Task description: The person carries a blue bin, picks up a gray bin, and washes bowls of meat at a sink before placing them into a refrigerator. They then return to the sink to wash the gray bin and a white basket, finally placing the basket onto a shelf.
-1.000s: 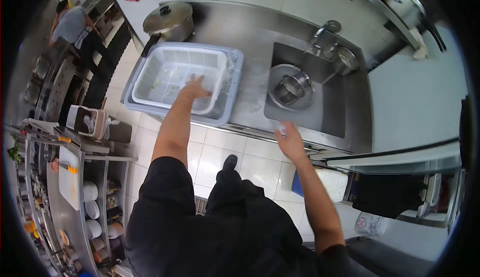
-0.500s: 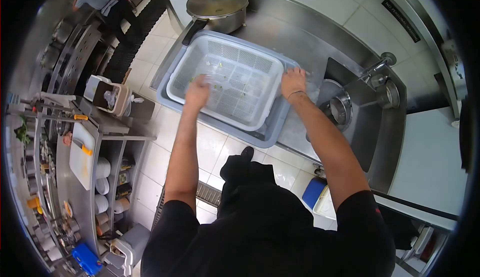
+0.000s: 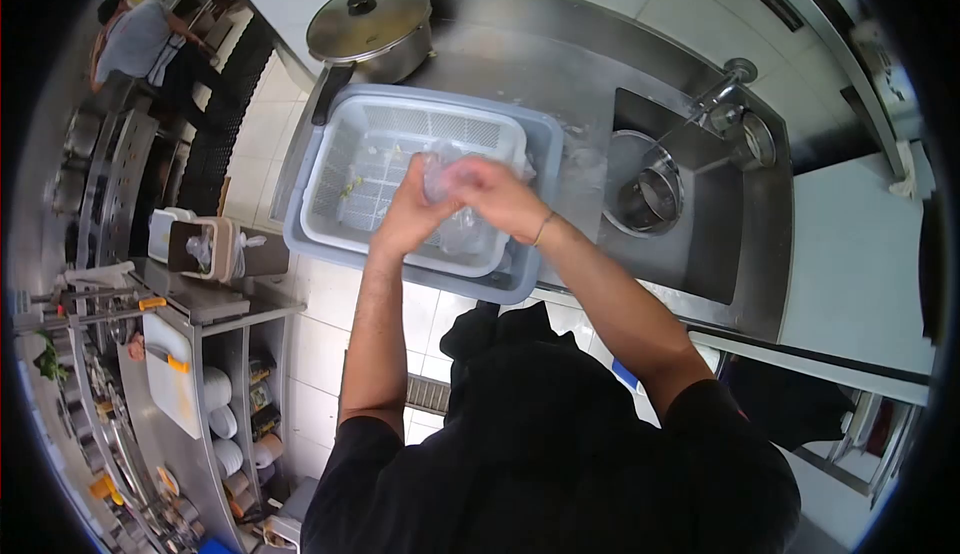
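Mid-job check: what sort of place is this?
Probably a commercial kitchen: there is a steel sink set into a long counter, a lidded pot with a black handle, and another person at a steel worktop in the background.

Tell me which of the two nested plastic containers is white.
The inner one: the white basket, with perforated walls. The other, the outer tub around it, is blue-grey.
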The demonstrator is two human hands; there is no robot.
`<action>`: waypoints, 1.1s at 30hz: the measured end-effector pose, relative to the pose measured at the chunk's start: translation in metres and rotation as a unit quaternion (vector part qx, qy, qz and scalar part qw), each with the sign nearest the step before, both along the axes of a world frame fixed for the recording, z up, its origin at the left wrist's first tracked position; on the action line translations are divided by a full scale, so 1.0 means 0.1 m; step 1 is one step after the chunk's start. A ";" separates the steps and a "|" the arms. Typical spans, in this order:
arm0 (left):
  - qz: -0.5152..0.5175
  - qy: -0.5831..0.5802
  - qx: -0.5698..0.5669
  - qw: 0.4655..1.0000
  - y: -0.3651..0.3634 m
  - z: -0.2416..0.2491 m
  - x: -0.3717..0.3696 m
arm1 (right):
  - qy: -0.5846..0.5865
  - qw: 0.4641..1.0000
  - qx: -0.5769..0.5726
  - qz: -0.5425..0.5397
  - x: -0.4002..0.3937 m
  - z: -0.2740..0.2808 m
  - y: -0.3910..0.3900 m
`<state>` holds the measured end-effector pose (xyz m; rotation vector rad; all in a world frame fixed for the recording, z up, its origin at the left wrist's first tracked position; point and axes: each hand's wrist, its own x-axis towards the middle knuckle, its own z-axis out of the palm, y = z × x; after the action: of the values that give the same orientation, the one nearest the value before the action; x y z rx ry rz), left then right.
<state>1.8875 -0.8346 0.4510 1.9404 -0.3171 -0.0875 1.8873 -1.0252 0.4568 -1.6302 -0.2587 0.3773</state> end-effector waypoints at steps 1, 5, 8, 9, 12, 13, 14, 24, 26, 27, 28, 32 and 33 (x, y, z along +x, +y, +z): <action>-0.006 0.033 -0.033 0.999 -0.01 -0.19 0.02 | 0.000 1.000 -0.006 0.000 -0.05 0.02 -0.02; 0.150 0.058 -0.106 0.981 0.23 -0.40 -0.12 | -0.044 0.983 -0.135 -0.120 -0.22 -0.03 -0.31; 0.259 0.080 -0.189 0.944 0.57 -0.32 -0.25 | -0.007 0.933 -0.310 -0.181 -0.16 -0.37 -0.48; 0.284 0.066 -0.188 0.938 0.65 -0.30 -0.27 | 0.025 0.923 -0.344 -0.171 -0.11 -0.51 -0.44; 0.378 0.042 -0.178 0.908 0.75 -0.22 -0.47 | 0.070 0.896 -0.386 -0.207 0.11 -1.02 -0.30; 0.395 0.035 -0.188 0.898 0.79 -0.23 -0.58 | 0.077 0.888 -0.390 -0.229 0.16 -1.15 -0.24; 0.413 0.024 -0.201 0.888 0.83 -0.27 -0.66 | 0.096 0.917 -0.297 -0.248 0.20 -1.19 -0.22; 0.490 0.055 -0.262 0.830 0.98 -0.46 -1.19 | -0.230 0.950 -0.091 -0.192 -0.05 0.68 -0.41; 0.492 0.056 -0.274 0.824 0.94 -0.48 -1.16 | -0.376 0.889 -0.198 -0.170 -0.19 0.81 -0.45; 0.493 0.059 -0.280 0.821 0.92 -0.50 -1.16 | -0.435 0.860 -0.231 -0.136 -0.22 0.78 -0.50; 0.492 0.060 -0.276 0.824 0.91 -0.52 -1.14 | -0.492 0.824 -0.262 -0.101 -0.23 0.70 -0.58; 0.485 0.082 -0.270 0.828 0.85 -0.57 -1.12 | -0.641 0.725 -0.252 -0.008 -0.13 0.45 -0.65; 0.484 0.082 -0.271 0.828 0.85 -0.57 -1.10 | -0.653 0.713 -0.255 -0.026 -0.07 0.46 -0.66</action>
<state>1.7778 -0.7494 0.3940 1.3134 0.7133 0.4570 1.8803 -1.0910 0.5028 -2.2000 -1.2545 -0.9408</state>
